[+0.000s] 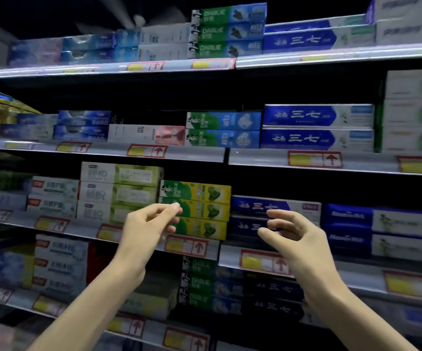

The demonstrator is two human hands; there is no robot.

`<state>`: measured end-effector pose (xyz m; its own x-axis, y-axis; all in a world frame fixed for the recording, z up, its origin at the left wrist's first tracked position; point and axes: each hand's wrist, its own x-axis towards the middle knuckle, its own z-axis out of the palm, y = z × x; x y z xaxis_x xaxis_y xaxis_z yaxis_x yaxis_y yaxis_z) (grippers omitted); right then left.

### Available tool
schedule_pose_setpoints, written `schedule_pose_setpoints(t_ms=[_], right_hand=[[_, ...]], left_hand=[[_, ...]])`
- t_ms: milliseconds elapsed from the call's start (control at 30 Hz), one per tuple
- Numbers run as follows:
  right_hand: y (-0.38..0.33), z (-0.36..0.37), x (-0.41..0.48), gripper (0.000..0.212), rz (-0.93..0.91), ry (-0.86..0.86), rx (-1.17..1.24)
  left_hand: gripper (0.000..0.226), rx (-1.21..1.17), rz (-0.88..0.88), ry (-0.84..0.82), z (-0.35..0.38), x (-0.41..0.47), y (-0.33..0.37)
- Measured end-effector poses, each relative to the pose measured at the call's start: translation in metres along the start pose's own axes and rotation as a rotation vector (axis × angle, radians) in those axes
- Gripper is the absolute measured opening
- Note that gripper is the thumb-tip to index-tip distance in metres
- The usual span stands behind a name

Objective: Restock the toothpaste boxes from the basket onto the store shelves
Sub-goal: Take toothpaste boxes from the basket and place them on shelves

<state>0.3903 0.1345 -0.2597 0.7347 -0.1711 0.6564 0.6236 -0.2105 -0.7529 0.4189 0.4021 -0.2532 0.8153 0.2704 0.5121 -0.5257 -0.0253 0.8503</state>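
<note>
Head view is showing both hands raised before the shelf (80, 228), neither holding a box. Left hand (146, 229) is hovering with fingers loosely bent and empty, its fingertips (175, 206) lying over the left end of the green-yellow boxes (204, 210). Right hand (301, 241) is hanging relaxed and empty before the blue boxes (255, 206). Both stacks are lying long axis left to right along the shelf front. The basket is not showing; judged, the next box is lying away from both hands.
</note>
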Motion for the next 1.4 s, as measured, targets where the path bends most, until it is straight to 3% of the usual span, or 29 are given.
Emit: schedule_pose_setpoints(t_ms=[433, 1000, 1267, 1400], right_hand=[[-0.026, -0.136, -0.131, 0.027, 0.159, -0.049, -0.019], [0.058, -0.231, -0.286, 0.028, 0.379, -0.040, -0.240], [0.126, -0.242, -0.315, 0.024, 0.505, -0.263, -0.541], [0.171, -0.258, -0.322, 0.037, 0.508, -0.553, -0.837]], left_hand=[[0.026, -0.063, -0.164, -0.206, 0.069, -0.163, 0.000], [0.026, 0.034, -0.431, -0.375, 0.111, -0.320, -0.128], [0.027, 0.166, -0.512, -0.511, 0.118, -0.366, -0.181], [0.025, 0.207, -0.555, -0.548, 0.123, -0.382, -0.206]])
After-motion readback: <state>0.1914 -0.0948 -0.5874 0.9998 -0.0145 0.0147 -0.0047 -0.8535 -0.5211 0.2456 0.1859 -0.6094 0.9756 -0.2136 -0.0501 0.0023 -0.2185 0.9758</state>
